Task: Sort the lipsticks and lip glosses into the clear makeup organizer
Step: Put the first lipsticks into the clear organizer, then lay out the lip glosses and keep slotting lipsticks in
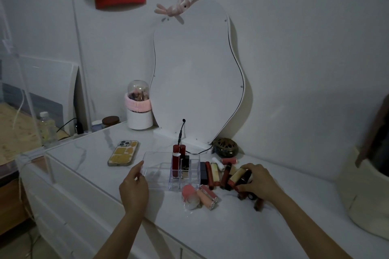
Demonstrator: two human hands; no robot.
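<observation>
From the head camera, the clear organizer sits at the centre of the frame on the white marble-look tabletop, just below the wavy mirror. Its small cells on the right side already hold a few upright tubes: tall red ones at the back and a black lipstick beside them. The wide tray part on its left looks empty.

The left hand, lower centre-left, rests its fingertips on the organizer's left rim, fingers mostly straight, likely to keep the light box from sliding while tubes go in.

The right hand, lower centre-right, has its fingers curled over the pile of loose lipsticks lying flat to the right of the organizer, and seems to grip a dark tube there; whether it is lifted, I cannot tell.

Three pink glosses lie in front of the organizer, still unsorted. A phone lies centre-left, apart from the work.
</observation>
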